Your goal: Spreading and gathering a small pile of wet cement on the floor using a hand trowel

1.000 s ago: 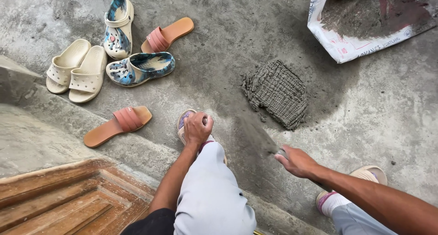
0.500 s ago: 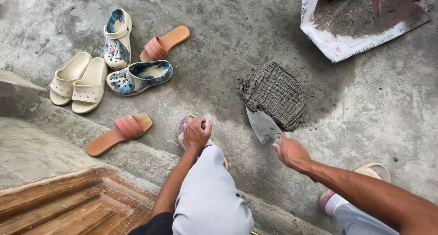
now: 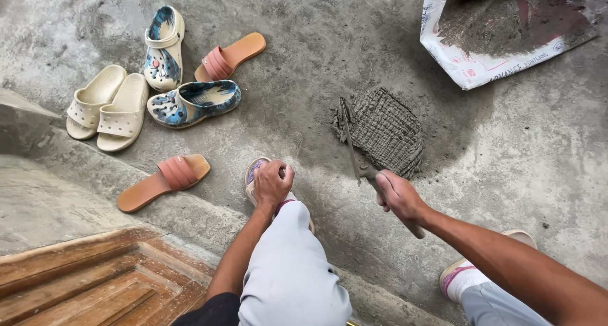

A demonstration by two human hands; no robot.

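Right hand (image 3: 398,195) had its fingers clamped on a trowel (image 3: 354,150), blade on edge against the left side of a scored mound of wet mortar (image 3: 387,131) on the concrete floor (image 3: 544,161). Left hand (image 3: 272,182) rested on the knee, fingers curled together, holding nothing. Sandals (image 3: 166,181) and clogs (image 3: 190,102) lay to the left; an opened cement bag (image 3: 500,38) sat top right.
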